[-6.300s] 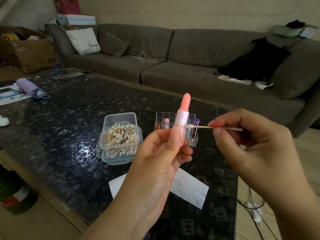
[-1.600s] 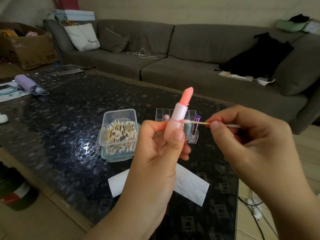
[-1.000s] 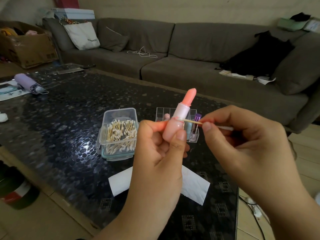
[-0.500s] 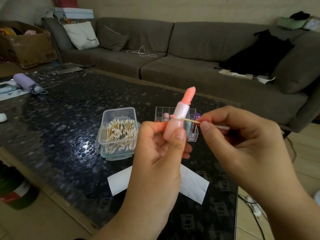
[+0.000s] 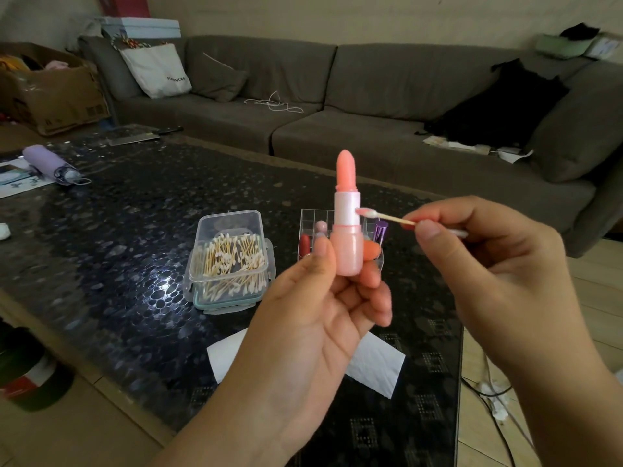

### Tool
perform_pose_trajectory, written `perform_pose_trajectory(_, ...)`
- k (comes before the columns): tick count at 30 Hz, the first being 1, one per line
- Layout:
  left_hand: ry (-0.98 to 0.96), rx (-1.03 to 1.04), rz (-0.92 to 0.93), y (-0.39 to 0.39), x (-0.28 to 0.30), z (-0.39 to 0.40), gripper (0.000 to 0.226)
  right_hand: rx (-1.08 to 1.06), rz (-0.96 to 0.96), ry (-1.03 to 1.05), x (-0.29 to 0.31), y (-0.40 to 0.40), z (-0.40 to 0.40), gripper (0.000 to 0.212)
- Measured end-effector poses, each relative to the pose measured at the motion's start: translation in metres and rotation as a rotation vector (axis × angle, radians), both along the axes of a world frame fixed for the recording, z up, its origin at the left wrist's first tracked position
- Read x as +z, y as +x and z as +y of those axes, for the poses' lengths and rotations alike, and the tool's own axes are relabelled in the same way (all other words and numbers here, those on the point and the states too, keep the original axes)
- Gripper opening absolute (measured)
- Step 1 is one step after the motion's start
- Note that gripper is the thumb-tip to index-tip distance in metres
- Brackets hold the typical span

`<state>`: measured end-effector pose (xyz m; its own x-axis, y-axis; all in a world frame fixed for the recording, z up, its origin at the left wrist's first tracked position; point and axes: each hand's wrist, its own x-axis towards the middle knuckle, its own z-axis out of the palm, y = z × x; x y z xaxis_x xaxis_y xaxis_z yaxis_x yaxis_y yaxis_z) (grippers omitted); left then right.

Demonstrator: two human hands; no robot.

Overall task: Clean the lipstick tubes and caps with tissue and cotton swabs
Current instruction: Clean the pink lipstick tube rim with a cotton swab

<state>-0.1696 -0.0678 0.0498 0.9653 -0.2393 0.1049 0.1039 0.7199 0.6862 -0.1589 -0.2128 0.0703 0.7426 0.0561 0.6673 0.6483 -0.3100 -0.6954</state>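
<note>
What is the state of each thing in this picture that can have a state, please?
lipstick: uncapped, stick extended, held upright
cotton swab: tip stained pink, touching the lipstick's white collar
left hand: grips the lipstick base
right hand: pinches the swab
swab box: lid off, holds many swabs
organizer: holds other lipsticks, capped
tissue: flat on table

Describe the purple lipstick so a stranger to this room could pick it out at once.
Start at the dark pebble-patterned table before the grey sofa. Right of the swab box stands a clear divided organizer. The purple lipstick stands upright at its right side, the only shiny metallic violet one; its neighbours look red and pale mauve.
</note>
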Motion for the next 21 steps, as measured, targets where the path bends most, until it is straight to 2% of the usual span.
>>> perform_pose_trajectory(6,-0.010,-0.049,0.042,0.0006,0.0011,-0.0001,0.038,-0.020,-0.034,-0.052,0.0018,-0.0024,0.0008,0.010)
perform_pose_trajectory(13,0.035,0.035,0.051,0.0003,0.0003,-0.0017,0.038,-0.058,-0.078,-0.122,0.0035,-0.0075,0.0043,0.010)
perform_pose_trajectory(17,0.050,0.076,0.048,-0.0011,0.0015,-0.0028,0.045,-0.093,-0.101,-0.080,0.0043,-0.0064,0.0026,0.010)
perform_pose_trajectory(21,0.060,0.103,0.053,-0.0019,0.0020,-0.0033,0.043,-0.102,-0.107,-0.152,0.0036,-0.0070,0.0038,0.010)
